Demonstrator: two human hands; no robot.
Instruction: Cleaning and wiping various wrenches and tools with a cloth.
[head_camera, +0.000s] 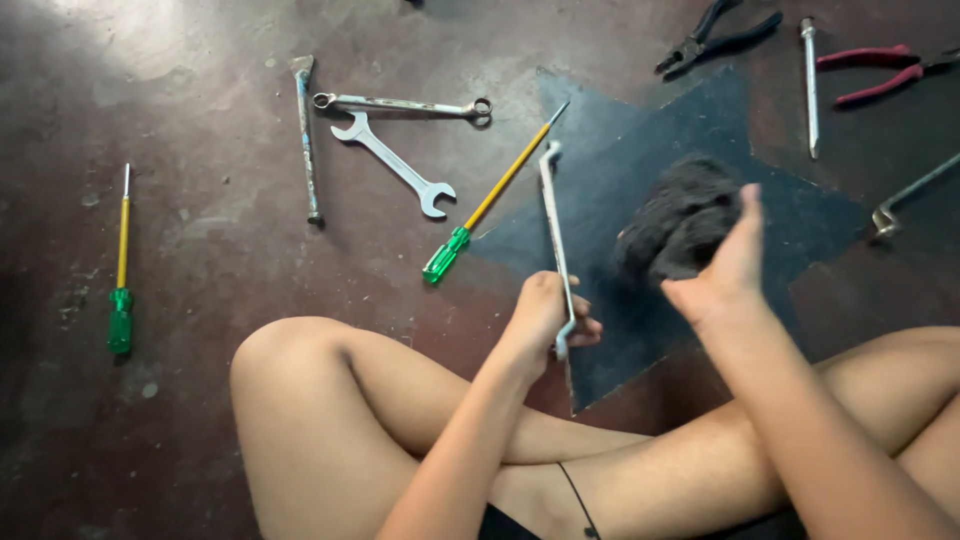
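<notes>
My left hand (545, 312) grips the lower end of a long silver wrench (553, 225), which stands nearly upright above the floor. My right hand (725, 265) holds a dark, fuzzy wad of cloth or scrubbing material (678, 220) just to the right of the wrench, a small gap between them. I sit cross-legged, my knees in the foreground. A black sheet (640, 170) lies on the floor under both hands.
Scattered on the brown floor: a yellow-shaft screwdriver with green handle (487, 203), another at the far left (121, 265), an open-ended spanner (395, 163), a ring spanner (400, 103), a chisel-like bar (305, 135), black pliers (715, 35), red-handled pliers (880, 68), a metal rod (809, 85), a bent bar (905, 198).
</notes>
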